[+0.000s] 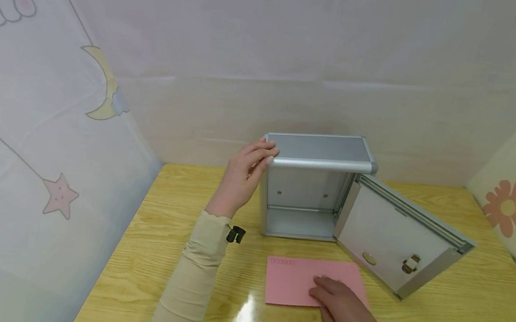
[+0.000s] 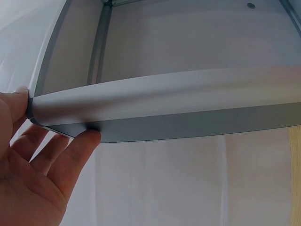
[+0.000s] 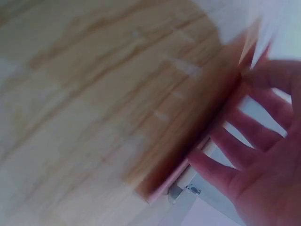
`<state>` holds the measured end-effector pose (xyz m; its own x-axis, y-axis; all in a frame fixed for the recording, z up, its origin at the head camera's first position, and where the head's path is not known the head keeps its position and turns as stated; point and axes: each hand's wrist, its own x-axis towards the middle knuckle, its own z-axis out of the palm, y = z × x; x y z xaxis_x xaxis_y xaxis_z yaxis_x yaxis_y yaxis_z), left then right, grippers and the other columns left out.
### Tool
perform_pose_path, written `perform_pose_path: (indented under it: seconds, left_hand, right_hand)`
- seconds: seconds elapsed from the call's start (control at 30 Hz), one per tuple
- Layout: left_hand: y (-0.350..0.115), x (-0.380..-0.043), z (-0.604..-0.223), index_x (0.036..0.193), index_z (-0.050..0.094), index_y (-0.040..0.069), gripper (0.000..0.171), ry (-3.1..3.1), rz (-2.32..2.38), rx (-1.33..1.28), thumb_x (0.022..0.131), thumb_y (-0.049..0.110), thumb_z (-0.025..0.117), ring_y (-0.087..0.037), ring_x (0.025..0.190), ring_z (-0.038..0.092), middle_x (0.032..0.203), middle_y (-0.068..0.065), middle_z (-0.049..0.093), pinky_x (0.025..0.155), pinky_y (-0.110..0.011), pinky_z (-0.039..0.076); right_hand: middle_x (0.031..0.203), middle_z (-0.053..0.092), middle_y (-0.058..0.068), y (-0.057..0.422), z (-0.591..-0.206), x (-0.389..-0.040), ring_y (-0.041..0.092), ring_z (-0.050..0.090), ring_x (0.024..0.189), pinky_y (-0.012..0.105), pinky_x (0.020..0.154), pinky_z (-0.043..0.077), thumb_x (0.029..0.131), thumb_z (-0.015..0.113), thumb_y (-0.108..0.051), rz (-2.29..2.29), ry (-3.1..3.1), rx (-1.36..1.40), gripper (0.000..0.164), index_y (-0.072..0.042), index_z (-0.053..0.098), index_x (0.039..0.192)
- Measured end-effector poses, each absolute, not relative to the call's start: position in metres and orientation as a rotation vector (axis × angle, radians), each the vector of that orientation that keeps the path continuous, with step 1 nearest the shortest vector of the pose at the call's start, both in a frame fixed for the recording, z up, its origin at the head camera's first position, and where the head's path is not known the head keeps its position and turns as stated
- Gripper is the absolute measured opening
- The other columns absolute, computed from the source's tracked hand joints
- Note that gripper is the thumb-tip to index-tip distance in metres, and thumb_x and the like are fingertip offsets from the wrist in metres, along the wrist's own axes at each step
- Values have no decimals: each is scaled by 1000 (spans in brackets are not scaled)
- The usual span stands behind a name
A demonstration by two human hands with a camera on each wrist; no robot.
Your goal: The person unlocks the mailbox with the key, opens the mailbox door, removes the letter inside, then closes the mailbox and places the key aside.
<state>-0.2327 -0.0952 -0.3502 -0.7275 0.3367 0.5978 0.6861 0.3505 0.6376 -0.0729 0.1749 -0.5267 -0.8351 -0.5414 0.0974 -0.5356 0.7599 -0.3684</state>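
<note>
A grey metal mailbox (image 1: 320, 148) stands on the table with its front door (image 1: 392, 236) swung out to the right. My left hand (image 1: 242, 174) grips its upper left corner, with fingers over the top. In the left wrist view, the thumb and fingers (image 2: 75, 160) lie on different sides of that corner. A pink envelope (image 1: 288, 282) with small printed squares lies before the mailbox. My right hand (image 1: 347, 317) has its fingers over the envelope and its thumb at the near edge, pinching it. The right wrist view is blurred there.
The wood-grain table (image 1: 167, 258) extends around the mailbox. A lock (image 1: 411, 264) sits on the door's inner face. Behind is a pale wall covering (image 1: 228, 86); printed side panels (image 1: 5, 149) stand left and right.
</note>
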Motion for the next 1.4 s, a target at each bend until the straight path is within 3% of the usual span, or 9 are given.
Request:
perform_pose_path:
  seconds: [0.43,0.87,1.1,1.27,1.4]
  left_hand:
    - [-95,-232,-348,127,62,5,33,-2236,-1379,-906,101,19,49,-20,138,33,135,-7,52,102,-27,42]
    - [-89,-207,-323,123,60,-9,28,-2255,-1406,-882,99,1,49,-33,136,34,131,-22,51,103,-31,42]
    - [-96,-233,-351,127,62,6,34,-2240,-1365,-909,101,22,48,-17,137,33,134,-5,52,101,-28,43]
    - [-95,-233,-352,127,62,6,33,-2248,-1361,-901,101,22,48,-17,138,33,135,-4,52,101,-27,43]
    - [-95,-233,-351,127,62,6,33,-2246,-1371,-897,101,22,48,-16,137,32,135,-4,52,101,-28,43]
  right_hand:
    - [133,55,7,172,-529,-79,26,49,124,46,102,42,91,66,-16,-584,2940,-901,24,-15,70,115]
    - [131,56,11,166,-531,-95,29,50,123,46,103,42,91,66,-13,-611,2968,-940,23,-12,70,114]
    - [130,57,11,166,-532,-98,28,51,122,45,102,42,90,66,-14,-625,2982,-960,23,-12,70,113]
    - [133,55,10,166,-527,-97,28,49,124,46,102,42,91,66,-17,-627,3025,-1024,33,-10,66,123]
    - [136,52,11,165,-499,-94,30,46,126,49,103,39,94,63,-23,-605,3123,-1111,37,-9,62,128]
